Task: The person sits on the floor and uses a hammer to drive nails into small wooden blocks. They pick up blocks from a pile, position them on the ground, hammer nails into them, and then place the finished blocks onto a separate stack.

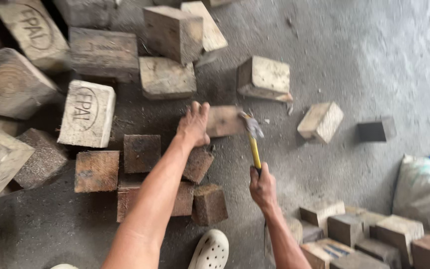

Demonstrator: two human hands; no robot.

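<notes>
Two hands work over a concrete floor. Nearest, my right hand has its grip clamped on a yellow-handled hammer. Just beyond, my left hand presses flat on a wooden block, where the hammer head rests. Farther left, many piled blocks lie untouched.
</notes>
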